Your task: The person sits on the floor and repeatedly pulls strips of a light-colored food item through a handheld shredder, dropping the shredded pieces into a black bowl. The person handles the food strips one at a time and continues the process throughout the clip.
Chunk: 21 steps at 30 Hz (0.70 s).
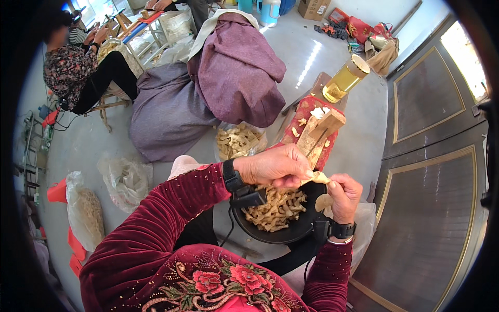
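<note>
My left hand pinches one end of a pale yellow twisted strip, which looks like dried plant or food material. The other end is between the thumb and fingers of my right hand, beside a loose flap of similar material. Below them a black round pan holds many short knotted tan pieces. Just beyond my hands stands a wooden block fixture on a bench padded with red cloth, with pale scraps around it.
A lidded jar of yellow liquid stands at the bench's far end. Ahead are a bag of flat strips and large purple cloth bundles. Plastic bags lie left. A seated person works far left; dark doors are right.
</note>
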{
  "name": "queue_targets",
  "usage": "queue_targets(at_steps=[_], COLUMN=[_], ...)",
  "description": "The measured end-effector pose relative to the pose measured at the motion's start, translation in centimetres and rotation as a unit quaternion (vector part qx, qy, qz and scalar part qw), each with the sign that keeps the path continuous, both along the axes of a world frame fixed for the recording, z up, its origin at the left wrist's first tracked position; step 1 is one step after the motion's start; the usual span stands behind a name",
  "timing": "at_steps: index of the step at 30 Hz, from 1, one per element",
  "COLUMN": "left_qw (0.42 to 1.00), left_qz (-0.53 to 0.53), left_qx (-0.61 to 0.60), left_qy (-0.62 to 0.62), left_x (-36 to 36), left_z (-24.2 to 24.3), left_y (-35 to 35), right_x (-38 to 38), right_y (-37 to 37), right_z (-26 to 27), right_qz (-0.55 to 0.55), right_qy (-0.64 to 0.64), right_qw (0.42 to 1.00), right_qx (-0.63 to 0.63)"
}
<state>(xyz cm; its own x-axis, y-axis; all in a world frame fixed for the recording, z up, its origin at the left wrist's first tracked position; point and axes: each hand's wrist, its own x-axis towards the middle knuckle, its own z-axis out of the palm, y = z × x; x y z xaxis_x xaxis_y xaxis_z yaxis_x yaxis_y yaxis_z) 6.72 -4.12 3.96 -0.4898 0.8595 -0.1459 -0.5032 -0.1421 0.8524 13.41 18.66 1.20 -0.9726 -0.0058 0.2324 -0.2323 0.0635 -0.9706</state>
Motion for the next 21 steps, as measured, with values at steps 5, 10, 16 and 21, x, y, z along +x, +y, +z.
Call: queue_targets(at_steps=[5,10,16,21], left_qw=[0.982,0.968,0.973,0.995], left_qz=[0.049,0.041,0.007,-0.003], left_qx=[-0.134,-0.198,-0.165,-0.053], left_qy=[0.123,0.15,0.16,0.082], left_x=[-1.6,-1.6,-1.4,0.1], left_z=[0.1,-0.3,0.4,1.2], left_y=[-1.3,-0.7,-0.6,-1.1], right_x=[-0.3,-0.2,-0.3,0.8], right_y=[-1.0,-1.3,-1.7,-0.5], right_z=[-1.0,-1.0,-0.6,1.0], right_qz=[-0.023,-0.028,-0.006,0.007], right_qy=[0.07,0.029,0.015,0.098], right_qw=[0.995,0.995,0.995,0.987], right_qx=[0.064,0.089,0.096,0.126])
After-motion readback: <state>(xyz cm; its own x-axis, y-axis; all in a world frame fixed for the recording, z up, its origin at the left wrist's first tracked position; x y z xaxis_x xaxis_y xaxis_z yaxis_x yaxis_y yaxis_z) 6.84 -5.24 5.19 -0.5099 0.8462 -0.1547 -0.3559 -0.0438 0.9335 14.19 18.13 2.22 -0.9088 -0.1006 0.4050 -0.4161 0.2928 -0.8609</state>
